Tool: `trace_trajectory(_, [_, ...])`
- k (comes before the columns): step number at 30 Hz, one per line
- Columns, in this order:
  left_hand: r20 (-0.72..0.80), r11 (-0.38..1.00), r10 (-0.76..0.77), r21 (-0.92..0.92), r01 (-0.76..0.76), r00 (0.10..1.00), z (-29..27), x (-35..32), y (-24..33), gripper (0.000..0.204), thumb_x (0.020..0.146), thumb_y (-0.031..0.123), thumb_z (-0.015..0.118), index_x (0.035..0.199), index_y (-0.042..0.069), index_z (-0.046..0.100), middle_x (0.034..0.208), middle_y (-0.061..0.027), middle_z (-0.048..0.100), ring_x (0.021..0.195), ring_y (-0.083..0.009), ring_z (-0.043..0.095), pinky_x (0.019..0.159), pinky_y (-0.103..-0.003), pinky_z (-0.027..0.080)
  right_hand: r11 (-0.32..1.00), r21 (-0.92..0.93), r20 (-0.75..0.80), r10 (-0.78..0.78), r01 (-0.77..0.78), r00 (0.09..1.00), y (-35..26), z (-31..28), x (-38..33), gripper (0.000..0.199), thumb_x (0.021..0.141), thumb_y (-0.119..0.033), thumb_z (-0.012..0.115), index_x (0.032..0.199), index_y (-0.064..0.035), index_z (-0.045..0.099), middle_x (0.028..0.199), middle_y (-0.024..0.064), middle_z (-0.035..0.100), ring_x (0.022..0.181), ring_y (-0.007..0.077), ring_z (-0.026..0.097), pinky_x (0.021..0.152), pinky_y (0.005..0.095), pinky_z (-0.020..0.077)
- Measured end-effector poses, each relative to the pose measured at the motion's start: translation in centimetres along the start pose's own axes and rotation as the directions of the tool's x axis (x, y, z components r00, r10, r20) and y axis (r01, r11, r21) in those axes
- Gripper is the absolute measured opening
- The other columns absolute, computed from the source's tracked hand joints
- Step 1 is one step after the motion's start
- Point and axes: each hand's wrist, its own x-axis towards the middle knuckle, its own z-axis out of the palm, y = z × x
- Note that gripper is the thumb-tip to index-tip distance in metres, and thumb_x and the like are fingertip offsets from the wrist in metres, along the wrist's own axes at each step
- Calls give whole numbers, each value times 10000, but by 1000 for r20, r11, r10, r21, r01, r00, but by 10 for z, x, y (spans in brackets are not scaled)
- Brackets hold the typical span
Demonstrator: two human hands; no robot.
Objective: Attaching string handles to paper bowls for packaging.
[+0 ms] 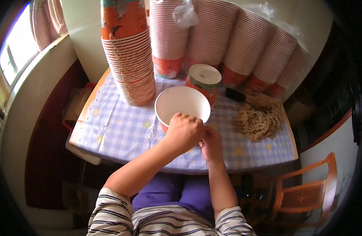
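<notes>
A white-lined paper bucket (pixel 179 101) with an orange outside stands mouth up at the near middle of the table. Over its near right rim lies my left hand (pixel 185 131), knuckles up and fingers curled, closed on the rim. Just to the right, my right hand (pixel 211 144) has its thumb and fingers pinched together against the left hand's fingertips. Whatever sits in that pinch is too hidden to make out. Behind the bucket, an orange and green paper bucket (pixel 205 74) rests bottom up. At the right lies a loose heap of tan twine (pixel 259 122).
A tall stack of nested buckets (pixel 129 70), twine hanging down its side, stands at the left. Several plastic-wrapped bucket stacks (pixel 212 31) line the back. A small black object (pixel 235 95) lies near the twine. The checked tablecloth (pixel 118 133) covers the table; a wooden chair (pixel 303 192) stands right.
</notes>
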Motion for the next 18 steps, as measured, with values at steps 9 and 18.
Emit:
trace_trajectory(9, [-45, 999, 33, 27, -32, 998, 9, -3, -11, 171, 685, 247, 628, 640, 95, 565, 636, -27, 589, 637, -218, 605, 615, -352, 427, 997, -64, 92, 40, -35, 995, -12, -6, -4, 139, 877, -148, 606, 947, -33, 570, 789, 26, 582, 631, 72, 465, 572, 216, 383])
trace_trajectory(18, [-121, 997, 47, 72, -38, 991, 12, -17, -11, 98, 711, 180, 583, 654, 108, 548, 620, -21, 547, 593, -188, 584, 586, -332, 398, 450, -840, 234, 805, -304, 545, -96, -47, -49, 127, 830, -119, 635, 903, -15, 651, 794, 29, 637, 699, 110, 586, 660, 244, 471])
